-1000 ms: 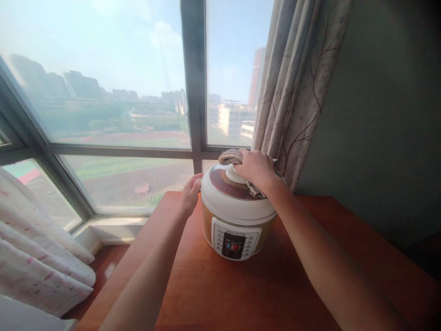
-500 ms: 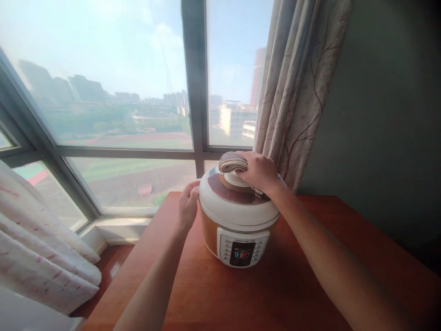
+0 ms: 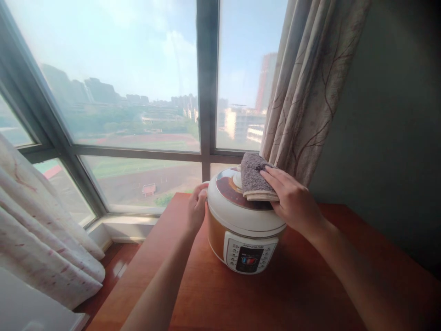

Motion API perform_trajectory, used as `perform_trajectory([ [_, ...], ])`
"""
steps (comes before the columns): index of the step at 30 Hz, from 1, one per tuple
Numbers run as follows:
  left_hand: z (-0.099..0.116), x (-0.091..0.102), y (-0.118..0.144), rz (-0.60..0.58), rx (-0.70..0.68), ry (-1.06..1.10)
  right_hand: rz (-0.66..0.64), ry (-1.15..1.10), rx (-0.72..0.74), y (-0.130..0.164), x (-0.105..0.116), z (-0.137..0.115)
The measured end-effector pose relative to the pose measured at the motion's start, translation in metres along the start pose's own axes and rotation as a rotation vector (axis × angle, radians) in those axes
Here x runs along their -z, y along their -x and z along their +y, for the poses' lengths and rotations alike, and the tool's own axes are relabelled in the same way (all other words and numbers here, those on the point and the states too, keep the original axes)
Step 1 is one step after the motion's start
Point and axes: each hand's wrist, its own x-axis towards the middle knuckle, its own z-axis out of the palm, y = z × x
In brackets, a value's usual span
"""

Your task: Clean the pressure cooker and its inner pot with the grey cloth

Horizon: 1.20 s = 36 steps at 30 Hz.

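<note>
So there's this round white-and-gold electric pressure cooker (image 3: 246, 220) with a brown-topped lid sitting on a reddish-brown wooden table (image 3: 275, 294), pushed toward the window end of it; the cooker's white control panel with a small dark display (image 3: 251, 257) faces the camera, low on the front.

On top of the cooker's lid lies a folded grey terry cloth with a pale edge (image 3: 254, 179); it's draped over the middle of the lid, covering most of the knob there. The right hand (image 3: 292, 202) comes in from the cooker's right side, fingers stretched out flat and pressed along the cloth's right edge; that's more pinning it down than a fist, fingers not curled around it; whether the thumb is tucked under the fold I can't tell.

The left hand (image 3: 197, 209) is on the cooker's left side, fingers curled against the rim of the white lid, so it's gripping the cooker there; the fingertips wrap onto the lid's edge.

Behind the cooker is a big window with a dark metal frame (image 3: 206, 92), looking out on hazy city buildings and a sports field; just behind and right of the cooker hangs a beige curtain with a brown branch pattern (image 3: 310, 92), its lower folds close behind the cloth; well to the left of the cooker, down low, is a white curtain with pinkish flecks (image 3: 44, 243); to the right, a dark greenish wall (image 3: 396, 115).
</note>
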Motion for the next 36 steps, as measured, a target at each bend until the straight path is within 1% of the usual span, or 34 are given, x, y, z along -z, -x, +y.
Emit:
perform_trajectory([
  [3, -0.003, -0.002, 0.001, 0.008, 0.016, 0.028, -0.015, 0.019, 0.001, 0.016, 0.002, -0.009],
  [5, -0.005, -0.003, 0.001, 0.019, 0.026, 0.055, -0.011, 0.027, 0.005, 0.021, 0.0, -0.017],
  [8, -0.008, -0.005, 0.001, 0.026, 0.039, 0.101, -0.01, 0.005, 0.051, 0.02, -0.003, -0.03],
  [10, -0.009, -0.007, 0.0, 0.032, 0.026, 0.114, -0.035, -0.032, 0.088, 0.015, -0.003, -0.038],
  [13, -0.009, -0.008, 0.0, 0.052, 0.007, 0.108, -0.097, -0.068, 0.1, 0.0, -0.003, -0.051],
  [17, -0.009, -0.008, -0.001, 0.061, -0.003, 0.11, -0.18, -0.06, 0.065, -0.032, -0.009, -0.073],
  [22, -0.014, -0.003, -0.004, 0.024, -0.065, 0.095, -0.365, -0.006, -0.026, -0.081, -0.027, -0.096],
  [24, -0.016, 0.0, -0.006, 0.027, -0.059, 0.081, -0.413, 0.014, -0.046, -0.096, -0.035, -0.102],
  [26, -0.019, 0.002, -0.008, 0.025, -0.052, 0.07, -0.43, 0.032, -0.066, -0.105, -0.042, -0.107],
  [30, -0.023, 0.003, -0.011, 0.026, -0.078, 0.077, -0.404, 0.07, -0.107, -0.101, -0.045, -0.115],
  [36, -0.025, 0.005, -0.012, -0.005, -0.161, 0.059, -0.332, 0.082, -0.133, -0.077, -0.035, -0.122],
])
